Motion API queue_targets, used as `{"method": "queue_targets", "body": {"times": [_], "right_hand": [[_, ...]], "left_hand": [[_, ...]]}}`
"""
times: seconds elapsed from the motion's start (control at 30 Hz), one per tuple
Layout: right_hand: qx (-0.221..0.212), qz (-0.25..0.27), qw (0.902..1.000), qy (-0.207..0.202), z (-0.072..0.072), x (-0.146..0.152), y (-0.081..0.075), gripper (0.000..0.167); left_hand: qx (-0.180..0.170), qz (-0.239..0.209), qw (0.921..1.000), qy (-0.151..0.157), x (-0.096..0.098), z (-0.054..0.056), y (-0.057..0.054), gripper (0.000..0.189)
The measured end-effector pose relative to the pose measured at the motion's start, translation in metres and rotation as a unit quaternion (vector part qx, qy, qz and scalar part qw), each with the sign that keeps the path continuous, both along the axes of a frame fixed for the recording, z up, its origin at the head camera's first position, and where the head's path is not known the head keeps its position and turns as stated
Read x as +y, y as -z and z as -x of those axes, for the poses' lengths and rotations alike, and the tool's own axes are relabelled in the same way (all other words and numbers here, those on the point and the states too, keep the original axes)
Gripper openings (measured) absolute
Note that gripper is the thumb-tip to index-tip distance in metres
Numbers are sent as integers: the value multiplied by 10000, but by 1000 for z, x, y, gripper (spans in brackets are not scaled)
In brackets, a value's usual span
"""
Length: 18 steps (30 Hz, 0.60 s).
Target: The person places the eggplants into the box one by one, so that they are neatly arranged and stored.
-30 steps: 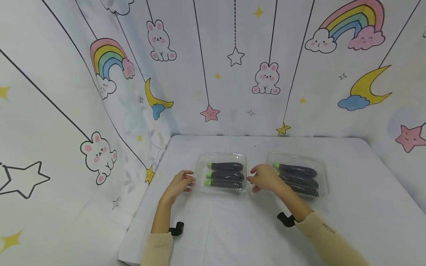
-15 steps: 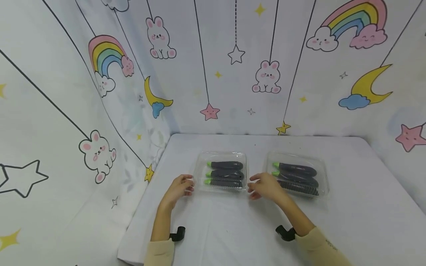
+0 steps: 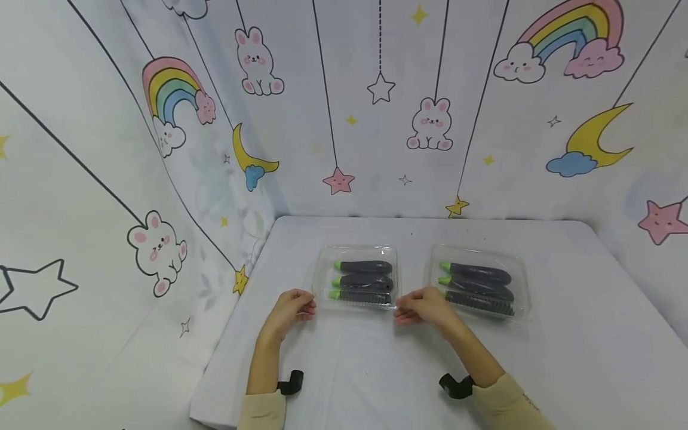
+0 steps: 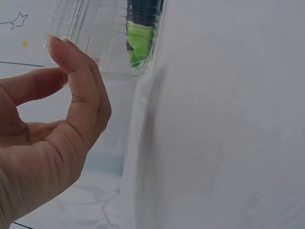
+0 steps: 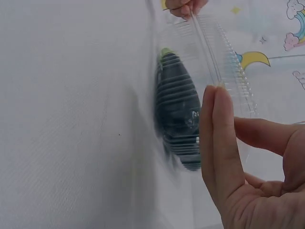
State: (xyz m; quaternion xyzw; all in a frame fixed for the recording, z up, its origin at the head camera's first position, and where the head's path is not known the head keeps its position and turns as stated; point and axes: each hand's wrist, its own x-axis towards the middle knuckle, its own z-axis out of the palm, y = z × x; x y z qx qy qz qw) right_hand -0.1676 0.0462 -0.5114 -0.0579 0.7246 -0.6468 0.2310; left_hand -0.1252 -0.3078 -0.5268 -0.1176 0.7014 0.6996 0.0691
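A clear plastic box (image 3: pixel 328 270) holding several dark eggplants (image 3: pixel 366 267) with bright green stem ends lies in front of me. At its near left corner, my left hand (image 3: pixel 290 309) pinches the rim between bent fingers and thumb. My right hand (image 3: pixel 427 307) has the near right corner between its fingers and thumb. In the right wrist view the right hand's fingertips (image 5: pixel 219 95) are at the end of the rim, with the ribbed box side (image 5: pixel 178 112) beyond. Green stem ends (image 4: pixel 140 45) show through the plastic in the left wrist view, past the left hand (image 4: pixel 71 105).
To the right stands a second clear plastic box (image 3: pixel 522 278) with several eggplants (image 3: pixel 481 273), close beyond my right hand. Both boxes lie on a white-covered table (image 3: pixel 344 370). A curtain (image 3: pixel 301 107) printed with rabbits, stars and rainbows hangs behind and at the left.
Both hands have come down and inward to the left box's near corners, and their fingers have drawn together on its rim. The boxes look unmoved.
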Motion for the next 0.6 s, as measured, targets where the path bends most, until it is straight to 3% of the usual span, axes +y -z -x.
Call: {"method": "queue_targets", "body": {"times": [0.23,0.6], "right_hand": [[-99,-11,9997,230,-1,-3,3,26],[-93,-5,9985,535,-4,-7,8,23]], "left_hand": [[-133,-232,9996,-22,2,3,-3,18],[-122,-99,9998,-107,4,4,-5,24]]}}
